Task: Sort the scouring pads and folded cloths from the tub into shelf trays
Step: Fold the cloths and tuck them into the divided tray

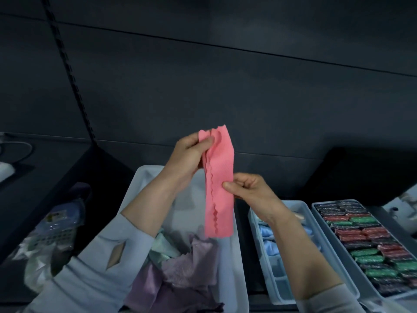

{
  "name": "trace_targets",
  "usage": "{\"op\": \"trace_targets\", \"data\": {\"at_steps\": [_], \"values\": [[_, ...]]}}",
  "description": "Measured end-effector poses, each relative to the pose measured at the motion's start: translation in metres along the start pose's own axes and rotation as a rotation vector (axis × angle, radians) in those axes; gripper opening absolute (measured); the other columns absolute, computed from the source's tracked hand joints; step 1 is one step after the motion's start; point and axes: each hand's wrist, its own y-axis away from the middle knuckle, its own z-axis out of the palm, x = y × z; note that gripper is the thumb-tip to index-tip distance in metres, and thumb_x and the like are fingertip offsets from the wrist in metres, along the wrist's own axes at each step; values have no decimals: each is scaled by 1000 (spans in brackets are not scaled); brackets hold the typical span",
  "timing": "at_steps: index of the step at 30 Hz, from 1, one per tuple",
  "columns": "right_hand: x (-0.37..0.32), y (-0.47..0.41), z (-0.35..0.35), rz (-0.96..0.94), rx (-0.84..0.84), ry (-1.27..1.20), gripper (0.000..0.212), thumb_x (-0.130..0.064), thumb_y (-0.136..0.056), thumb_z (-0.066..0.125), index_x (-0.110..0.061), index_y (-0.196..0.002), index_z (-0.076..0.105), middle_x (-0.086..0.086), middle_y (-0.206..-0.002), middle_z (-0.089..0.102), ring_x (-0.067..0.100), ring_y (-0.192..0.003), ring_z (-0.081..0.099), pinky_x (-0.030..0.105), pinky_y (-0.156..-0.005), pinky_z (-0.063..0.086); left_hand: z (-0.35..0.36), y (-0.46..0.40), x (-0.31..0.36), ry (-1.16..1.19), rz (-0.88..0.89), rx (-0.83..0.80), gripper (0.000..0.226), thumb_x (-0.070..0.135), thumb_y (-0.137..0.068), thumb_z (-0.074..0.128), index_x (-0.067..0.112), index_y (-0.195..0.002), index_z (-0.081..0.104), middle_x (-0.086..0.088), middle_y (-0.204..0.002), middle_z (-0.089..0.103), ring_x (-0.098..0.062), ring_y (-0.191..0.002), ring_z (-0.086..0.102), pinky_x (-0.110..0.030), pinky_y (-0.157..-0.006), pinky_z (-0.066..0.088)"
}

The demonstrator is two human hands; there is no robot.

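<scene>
Holding a pink, wavy-edged folded cloth (218,184) upright at the centre of the frame, I have both hands on it above the pale grey plastic tub (235,263). My left hand (188,158) pinches the strip near its top edge, thumb across the front, fingers curled behind. My right hand (247,188) pinches its right edge about halfway down, thumb and forefinger closed on the fabric. The cloth's long axis runs nearly vertical in the picture, its lower end hanging free just over the tub's contents.

The relation that matters: the shelf trays lie to the lower right of the cloth, so my right hand is the nearer one to carry it across. I judge the fold needs tidying first, since the layers gape along the wavy edge.

Containers, from the head view, left to right: the tub at lower centre holds a loose heap of lilac cloths (191,267) and a pale green cloth (161,247), unsorted. Just beside it to the right, a narrow grey divided tray (276,288) holds light blue folded cloths (269,241) in its farther compartments, with nearer compartments showing bare floor. Farther right, a longer grey tray (370,288) is packed with rows of green, red and dark wrapped scouring pads (365,245). At the lower left, a blurred packet (59,224) sits on a dark shelf.
</scene>
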Motion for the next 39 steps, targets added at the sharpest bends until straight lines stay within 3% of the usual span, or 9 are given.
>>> {"op": "trace_targets", "data": {"at_steps": [3, 9, 15, 18, 20, 23, 28, 32, 39], "values": [[7, 2, -3, 23, 80, -35, 18, -12, -87, 67, -3, -101, 73, 14, -97, 74, 24, -88, 67, 42, -91, 52, -4, 7, -30, -75, -234, -75, 64, 58, -77, 62, 3, -109, 69, -9, -99, 75, -20, -93, 72, -31, -83, 57], [22, 14, -12, 116, 129, 45, 25, -21, -95, 61, 1, -105, 70, 9, -89, 73, 17, -78, 67, 27, -68, 54, -2, 24, -87, -219, -210, -106, 21, 12, -89, 69, 10, -110, 71, -7, -102, 75, -14, -86, 69, -25, -76, 57], [17, 18, -22, 31, 161, -41, 19, 1, -90, 61, -5, -105, 71, 11, -89, 72, 19, -83, 70, 30, -74, 57, 11, 25, -80, -232, 22, -64, 26, -2, -81, 73, 23, -88, 73, 2, -89, 72, -11, -77, 66, -24, -68, 56], [5, 19, -25, -59, 209, 18, 27, 16, -89, 52, -3, -78, 69, -4, -70, 71, 3, -67, 63, 18, -67, 51, 14, 22, -75, -240, 181, -63, 53, -23, -76, 62, 28, -66, 73, 14, -81, 62, -1, -72, 59, -19, -66, 48], [-1, 19, -29, -130, 200, 112, 36, 20, -87, 48, -3, -66, 65, -7, -67, 66, 1, -64, 57, 14, -65, 44, 17, 22, -69, -242, 214, -81, 46, -18, -80, 62, 26, -80, 76, 7, -95, 63, -4, -83, 63, -19, -74, 50], [-5, 17, -37, -184, 210, 188, 41, 21, -86, 46, -6, -63, 67, -1, -80, 64, 7, -71, 57, 18, -64, 43, 24, 23, -66, -175, 85, -116, 39, -1, -91, 61, 28, -117, 66, -1, -113, 68, -13, -99, 66, -23, -83, 54], [-3, 13, -45, -219, 291, 184, 43, 19, -88, 46, -10, -70, 72, 4, -97, 62, 6, -82, 60, 19, -73, 48, 35, 30, -71, -120, -240, -191, 36, 47, -97, 47, 19, -108, 67, -1, -98, 75, -19, -90, 70, -32, -82, 56], [11, 19, -54, -249, 242, 238, 49, 20, -88, 49, -21, -92, 75, 12, -123, 54, 15, -116, 57, 32, -100, 48, 42, 31, -84, -120, -188, -131, 27, 21, -91, 66, 8, -115, 64, -11, -109, 72, -28, -96, 71, -47, -89, 56], [32, 45, -57, -338, 110, 409, 59, 6, -72, 80, -22, -121, 65, 4, -151, 27, 16, -121, 57, 29, -102, 47, 59, 28, -86, 89, -314, -88, 25, 14, -93, 61, 1, -113, 66, -20, -105, 72, -30, -88, 68, -41, -85, 54]]}}
